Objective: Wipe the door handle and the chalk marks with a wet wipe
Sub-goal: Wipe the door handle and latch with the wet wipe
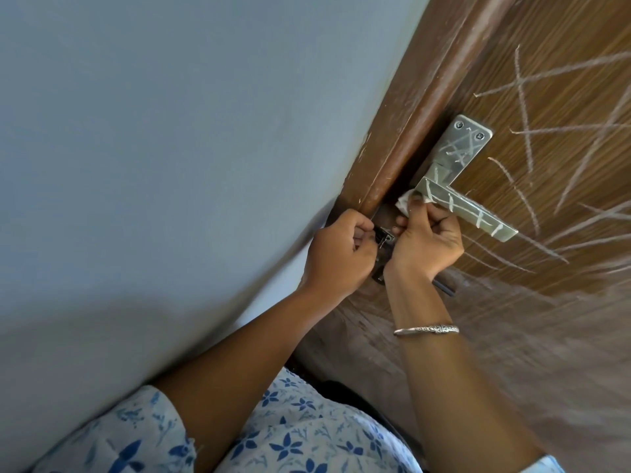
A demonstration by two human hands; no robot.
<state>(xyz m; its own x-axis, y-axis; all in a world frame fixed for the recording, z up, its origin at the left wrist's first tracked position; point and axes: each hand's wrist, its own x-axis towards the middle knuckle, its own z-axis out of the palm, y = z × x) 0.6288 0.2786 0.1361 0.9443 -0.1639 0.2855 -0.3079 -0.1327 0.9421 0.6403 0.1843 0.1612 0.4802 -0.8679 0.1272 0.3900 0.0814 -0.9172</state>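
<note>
A silver lever door handle on a long metal plate sits on a brown wooden door. White chalk marks cross the door, the plate and the lever. My right hand holds a white wet wipe pressed against the inner end of the lever. My left hand is closed around a small dark key or latch below the handle; most of that part is hidden by my fingers.
A brown door frame runs beside the door, against a pale blue-grey wall. A silver bangle is on my right wrist. My blue floral clothing fills the bottom of the view.
</note>
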